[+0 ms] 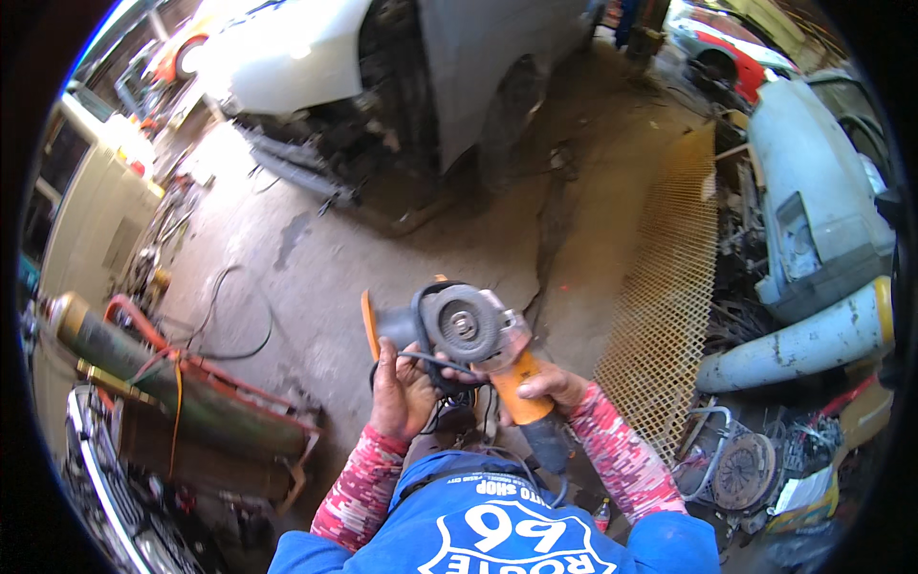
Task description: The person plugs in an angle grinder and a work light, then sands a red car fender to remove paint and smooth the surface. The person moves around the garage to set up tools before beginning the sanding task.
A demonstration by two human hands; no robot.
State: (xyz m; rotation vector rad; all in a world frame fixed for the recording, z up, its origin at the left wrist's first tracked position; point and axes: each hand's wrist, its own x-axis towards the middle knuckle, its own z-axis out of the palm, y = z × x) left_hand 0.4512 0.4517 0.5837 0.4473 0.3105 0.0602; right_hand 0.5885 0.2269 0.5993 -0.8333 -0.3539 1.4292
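Note:
My right hand (pixel 557 385) is wrapped round the orange body of an angle grinder (pixel 528 383). The grinder's worn grey disc (pixel 463 323) faces up, and its dark rear end points down toward my shirt. My left hand (pixel 402 390) is closed at the lower side of a dark, curved piece with an orange edge (pixel 390 327), which lies right beside the disc. I cannot make out what kind of thing that piece is. A black cable (pixel 435 359) runs across my left fingers, and some fingertips are hidden behind it.
A silver car (pixel 296 57) with its front stripped stands ahead. Yellow expanded-metal mesh (pixel 669 277) lies right of me, beside a pale blue body panel (pixel 813 182) and a white cylinder (pixel 794 340). Gas cylinders (pixel 143 368) on a red cart and a loose hose (pixel 229 356) lie left.

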